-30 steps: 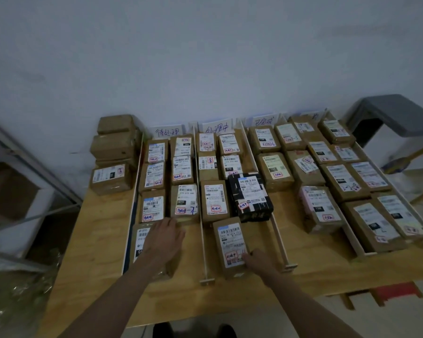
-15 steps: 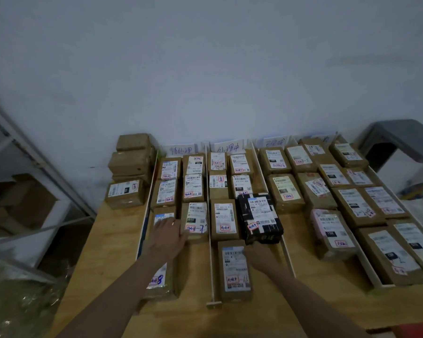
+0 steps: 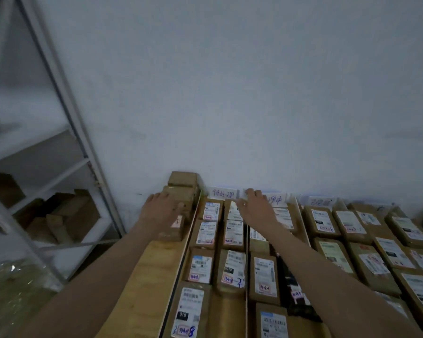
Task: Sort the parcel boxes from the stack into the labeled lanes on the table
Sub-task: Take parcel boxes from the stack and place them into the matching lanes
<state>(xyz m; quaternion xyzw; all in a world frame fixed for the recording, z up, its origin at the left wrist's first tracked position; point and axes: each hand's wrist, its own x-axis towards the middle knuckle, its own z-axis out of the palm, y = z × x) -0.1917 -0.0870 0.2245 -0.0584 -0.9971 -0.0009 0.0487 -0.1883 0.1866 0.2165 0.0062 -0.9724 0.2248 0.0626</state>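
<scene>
I see the left hand (image 3: 160, 211) lying on the stack of brown parcel boxes (image 3: 181, 191) at the far left of the wooden table (image 3: 142, 284). Its fingers are spread flat over the top of one box, and I cannot tell if the thumb is tucked round the side. The right hand (image 3: 255, 207) is reaching out over the far end of the lanes, fingers straight and loose, holding nothing. Its fingertips are near the paper lane labels (image 3: 224, 193) that stand against the white wall (image 3: 230, 93). Under the arms are the lanes (image 3: 215, 252), parted by thin white strips (image 3: 181, 262) and full of boxes with white stickers. One black parcel (image 3: 291, 284) lies under the right arm. A metal shelf (image 3: 66, 98) with cardboard stands on the left
</scene>
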